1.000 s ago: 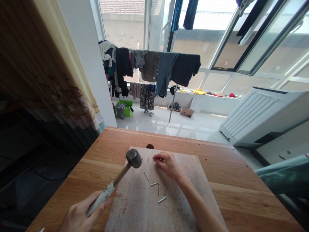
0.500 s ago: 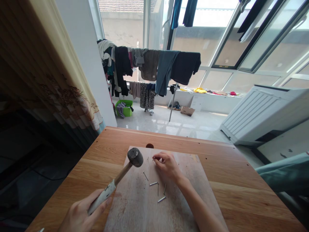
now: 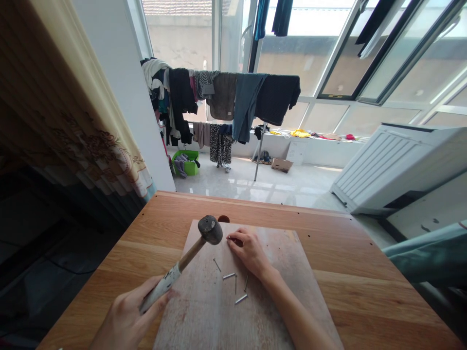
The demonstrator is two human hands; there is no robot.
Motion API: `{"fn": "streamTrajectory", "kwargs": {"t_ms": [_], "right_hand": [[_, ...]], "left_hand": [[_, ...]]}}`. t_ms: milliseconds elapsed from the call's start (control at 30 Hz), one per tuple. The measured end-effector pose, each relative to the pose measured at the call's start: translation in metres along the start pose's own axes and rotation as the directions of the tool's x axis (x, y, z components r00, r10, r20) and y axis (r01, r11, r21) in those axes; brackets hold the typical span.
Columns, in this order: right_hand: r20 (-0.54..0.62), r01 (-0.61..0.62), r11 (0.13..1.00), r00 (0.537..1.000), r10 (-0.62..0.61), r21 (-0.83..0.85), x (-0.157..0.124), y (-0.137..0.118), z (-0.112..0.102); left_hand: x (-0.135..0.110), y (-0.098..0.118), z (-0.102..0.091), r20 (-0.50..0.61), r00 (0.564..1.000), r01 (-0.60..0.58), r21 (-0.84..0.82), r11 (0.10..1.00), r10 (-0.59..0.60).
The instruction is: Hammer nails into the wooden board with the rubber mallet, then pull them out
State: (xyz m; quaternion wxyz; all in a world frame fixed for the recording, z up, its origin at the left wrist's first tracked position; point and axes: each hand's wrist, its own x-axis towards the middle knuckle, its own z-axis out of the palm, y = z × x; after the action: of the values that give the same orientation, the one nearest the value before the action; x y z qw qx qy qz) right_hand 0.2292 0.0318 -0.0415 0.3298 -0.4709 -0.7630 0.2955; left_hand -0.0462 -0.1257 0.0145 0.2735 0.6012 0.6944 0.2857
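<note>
My left hand (image 3: 126, 321) is closed round the pale handle of a hammer (image 3: 189, 255); its dark round head is raised just above the far part of a worn wooden board (image 3: 277, 272). My right hand (image 3: 246, 250) rests on that board with thumb and fingers pinched on a nail (image 3: 228, 238) held upright at the fingertips, right beside the hammer head. Several loose nails (image 3: 233, 284) lie on the board between my two hands.
The board lies on a light wooden table (image 3: 365, 272) with a dark round hole (image 3: 224, 218) behind the board. Beyond the table are a tiled floor, a rack of hanging clothes (image 3: 233, 102), a green basket (image 3: 186, 163), a curtain at left and a white slatted panel (image 3: 394, 165) at right.
The hammer head has moved right and up, closer to the fingertips of my right hand. The right hand has kept its pinch in the same spot on the board.
</note>
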Motion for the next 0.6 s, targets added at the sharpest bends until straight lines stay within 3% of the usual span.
{"fn": "streamTrajectory", "kwargs": {"t_ms": [600], "right_hand": [[-0.006,0.001,1.0,1.0,-0.001,-0.007,0.0,0.001,0.001]], "left_hand": [[0.017,0.017,0.004,0.027,1.0,-0.01,0.038,0.999,0.009]]}}
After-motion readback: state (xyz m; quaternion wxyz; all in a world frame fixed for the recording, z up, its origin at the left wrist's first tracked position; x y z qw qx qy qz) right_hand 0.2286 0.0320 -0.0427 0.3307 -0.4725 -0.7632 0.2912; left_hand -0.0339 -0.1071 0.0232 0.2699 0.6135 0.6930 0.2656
